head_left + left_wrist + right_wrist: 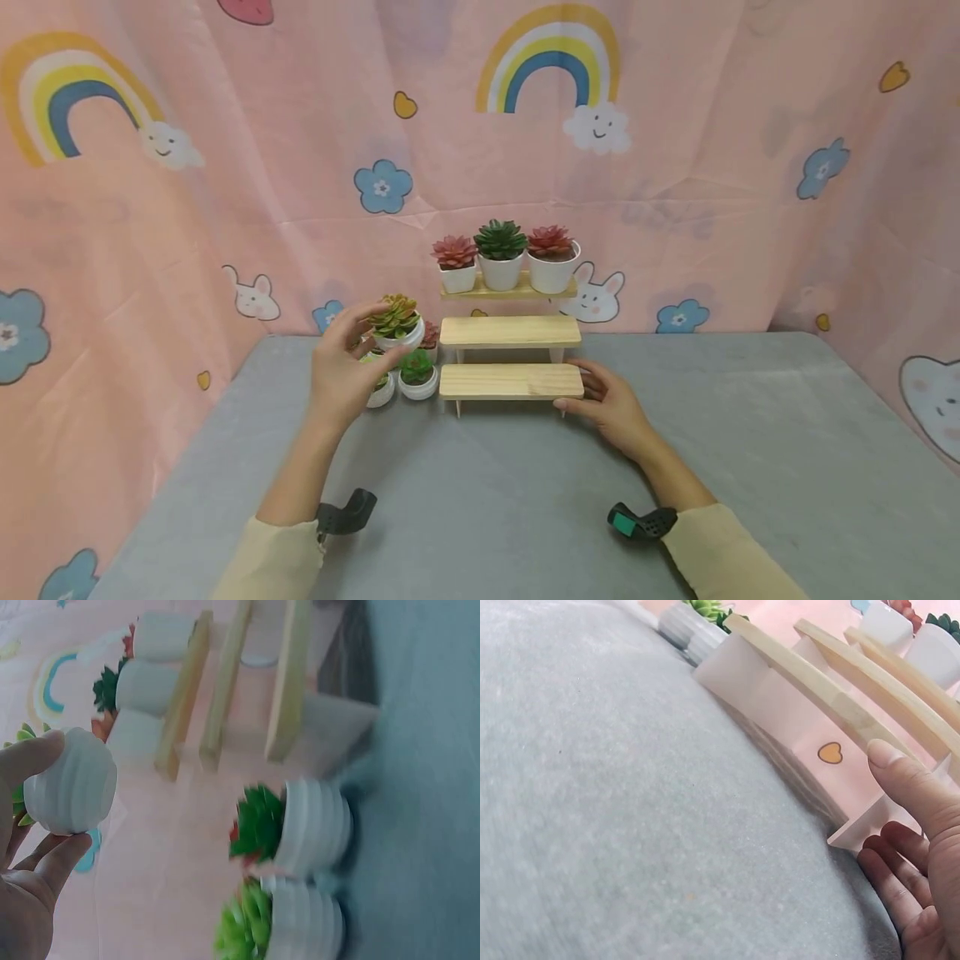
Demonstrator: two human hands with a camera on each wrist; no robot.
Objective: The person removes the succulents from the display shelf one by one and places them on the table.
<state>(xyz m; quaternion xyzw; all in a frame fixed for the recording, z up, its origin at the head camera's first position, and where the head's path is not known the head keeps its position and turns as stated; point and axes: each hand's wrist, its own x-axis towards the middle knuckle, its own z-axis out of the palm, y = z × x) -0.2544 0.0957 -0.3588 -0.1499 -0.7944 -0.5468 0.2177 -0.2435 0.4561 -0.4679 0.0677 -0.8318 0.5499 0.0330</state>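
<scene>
Fingers of the left hand (340, 377) grasp a potted succulent (395, 321) beside a wooden stand (510, 332)

Pink printed cloth (487, 175) hangs behind a grey table (480, 517). Near the table's back edge is the three-tiered stand, its pale boards on thin supports. At its right end the right hand (613, 410) grips the lowest board (510, 380), thumb on the front edge, other fingers curled beside a support (862, 823). Left of the stand, the left hand pinches the succulent's ribbed white pot (75, 784) between thumb and fingers, off the table; the leaves are yellow-green. Across the top board (506, 295) sit three potted plants: a red one (551, 242) at right, a dark green one (501, 239) in the middle, a smaller red one (453, 252) at left. On the table below the held pot, a green succulent (417, 367) stands just beside a light-green one (381, 395), partly hidden by the left hand. Behind them shows a reddish plant (430, 335).
</scene>
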